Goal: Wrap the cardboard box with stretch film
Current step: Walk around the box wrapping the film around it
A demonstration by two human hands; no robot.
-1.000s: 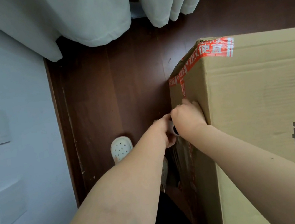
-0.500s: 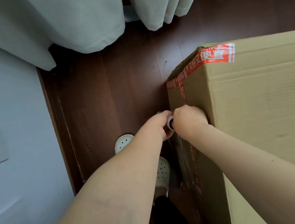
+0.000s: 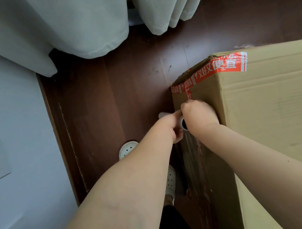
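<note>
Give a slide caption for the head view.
Left hand and right hand hold a film roll by a cardboard box.

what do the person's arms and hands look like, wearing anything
The left forearm and right forearm are bare to the frame edge, no sleeve in view. The left hand and right hand wear no gloves; no watch, bracelet or ring shows.

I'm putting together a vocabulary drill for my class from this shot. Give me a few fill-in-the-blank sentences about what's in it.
1. The printed tape on the cardboard box's top corner is ____.
2. The left hand and right hand grip a ____ of stretch film at the box's vertical edge.
3. Pale ____ hang down to the dark floor beyond the box.

Missing words: red; roll; curtains.
</note>
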